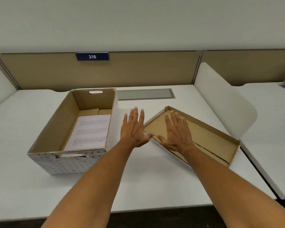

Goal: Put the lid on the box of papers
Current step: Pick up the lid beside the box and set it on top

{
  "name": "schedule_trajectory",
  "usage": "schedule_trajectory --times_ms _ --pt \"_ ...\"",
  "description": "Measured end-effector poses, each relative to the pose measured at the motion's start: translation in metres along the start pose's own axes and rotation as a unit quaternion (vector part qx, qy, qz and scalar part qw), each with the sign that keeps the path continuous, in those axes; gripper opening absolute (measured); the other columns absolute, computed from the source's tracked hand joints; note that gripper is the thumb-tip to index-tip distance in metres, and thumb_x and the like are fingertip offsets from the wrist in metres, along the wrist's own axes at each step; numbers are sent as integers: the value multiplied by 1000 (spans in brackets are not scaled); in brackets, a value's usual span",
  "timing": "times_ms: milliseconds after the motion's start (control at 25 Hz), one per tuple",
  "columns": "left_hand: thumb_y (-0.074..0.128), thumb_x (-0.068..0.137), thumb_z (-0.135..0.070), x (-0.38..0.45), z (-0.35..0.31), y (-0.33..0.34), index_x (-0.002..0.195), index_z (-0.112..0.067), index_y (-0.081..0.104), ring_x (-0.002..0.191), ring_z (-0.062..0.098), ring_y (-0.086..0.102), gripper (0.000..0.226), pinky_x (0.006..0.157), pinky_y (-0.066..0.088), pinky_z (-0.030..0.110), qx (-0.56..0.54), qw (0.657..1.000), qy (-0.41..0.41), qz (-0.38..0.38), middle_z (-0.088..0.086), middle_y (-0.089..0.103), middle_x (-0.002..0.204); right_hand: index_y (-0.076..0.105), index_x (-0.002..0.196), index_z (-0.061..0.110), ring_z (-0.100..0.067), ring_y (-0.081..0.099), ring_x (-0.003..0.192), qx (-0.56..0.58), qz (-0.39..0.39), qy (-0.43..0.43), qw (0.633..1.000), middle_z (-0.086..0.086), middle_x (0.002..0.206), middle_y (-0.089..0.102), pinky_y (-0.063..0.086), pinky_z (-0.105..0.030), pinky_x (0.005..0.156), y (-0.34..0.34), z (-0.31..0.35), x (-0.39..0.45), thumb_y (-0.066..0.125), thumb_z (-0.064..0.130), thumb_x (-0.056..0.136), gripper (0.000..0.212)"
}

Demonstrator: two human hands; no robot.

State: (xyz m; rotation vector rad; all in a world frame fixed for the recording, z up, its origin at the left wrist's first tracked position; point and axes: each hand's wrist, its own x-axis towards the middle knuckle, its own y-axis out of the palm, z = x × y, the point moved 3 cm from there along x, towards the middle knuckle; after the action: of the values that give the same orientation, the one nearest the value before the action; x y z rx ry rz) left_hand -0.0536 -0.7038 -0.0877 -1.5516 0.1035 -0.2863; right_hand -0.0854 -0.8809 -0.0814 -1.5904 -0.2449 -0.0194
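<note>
Item one, as we record it: a rectangular cardboard box [76, 129], plain brown inside, its outer faces papered in white with small pink and lilac dots and a scalloped lower edge, a slot handle cut in each short end; it stands open on the left half of a smooth white desk [138, 186]. Inside it we note a stack of white papers [90, 132] lying flat toward the right wall, printed with several paragraphs of text too small for us to read, and brown cardboard flaps showing beyond them. Item two: the lid [204, 139], a shallow cardboard tray of the same brown with a patterned outer rim, lying upside down on the desk to the right of the box, turned at an angle and apart from it. Our left hand [135, 130] is spread flat, fingers splayed and holding nothing, over the desk between box and lid; our right hand [176, 134] is likewise spread and grasping nothing, over the lid's near-left part, though we cannot tell whether it touches. Behind the desk we list a tan fabric partition [146, 71] bearing a dark blue plate [92, 56] with "216" in white, a grey metal cable hatch [146, 94] set flush in the desktop, and curved white side dividers [225, 102]
</note>
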Motion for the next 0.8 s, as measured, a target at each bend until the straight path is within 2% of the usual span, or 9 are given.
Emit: schedule_trajectory --times_ms 80,160,240,320,480,640,800 --pt "27 78 -81 -7 -5 13 154 -18 -14 149 33 -13 106 117 -9 49 6 1000 -16 19 14 -15 163 15 153 12 -34 14 148 -3 27 -11 1000 -18 161 15 15 -53 118 15 -5 -4 42 66 83 92" --pt "26 78 -81 -13 -6 23 154 -18 -14 149 33 -13 106 117 -9 49 13 999 -30 34 14 -15 163 23 151 11 -33 26 143 2 52 -19 998 -17 156 28 25 -50 115 30 -8 -7 48 58 85 84" --pt "24 78 -81 -17 -7 32 154 -17 -13 149 33 -13 105 117 -9 48 9 998 -42 46 13 -15 163 40 139 12 -30 45 125 15 69 -33 997 -12 139 50 40 -43 100 42 -8 -10 52 47 88 63" --pt "24 79 -81 -19 -8 39 154 -17 -11 149 32 -12 105 117 -7 48 5 997 -46 56 13 -14 163 53 121 13 -27 53 107 31 95 -36 994 -8 119 60 42 -38 83 50 -9 -12 53 38 91 39" --pt "27 80 -80 -20 -10 48 155 -15 -9 150 31 -12 105 117 -6 46 -14 996 -55 72 13 -13 163 61 105 11 -30 60 94 91 145 7 985 -11 108 61 40 -31 68 59 -13 -13 57 30 92 24" --pt "29 81 -78 -21 -12 53 155 -14 -7 150 30 -10 104 118 -5 44 -34 994 -55 82 13 -11 164 60 105 8 -32 59 94 100 160 4 982 -14 108 59 40 -31 68 60 -9 -11 59 27 90 24" --pt "31 82 -77 -19 -8 52 155 -14 -7 150 30 -9 103 118 -4 43 -50 994 -48 80 12 -10 164 58 103 6 -32 58 92 90 154 5 984 -16 107 58 39 -31 66 55 -8 -9 53 13 88 17"
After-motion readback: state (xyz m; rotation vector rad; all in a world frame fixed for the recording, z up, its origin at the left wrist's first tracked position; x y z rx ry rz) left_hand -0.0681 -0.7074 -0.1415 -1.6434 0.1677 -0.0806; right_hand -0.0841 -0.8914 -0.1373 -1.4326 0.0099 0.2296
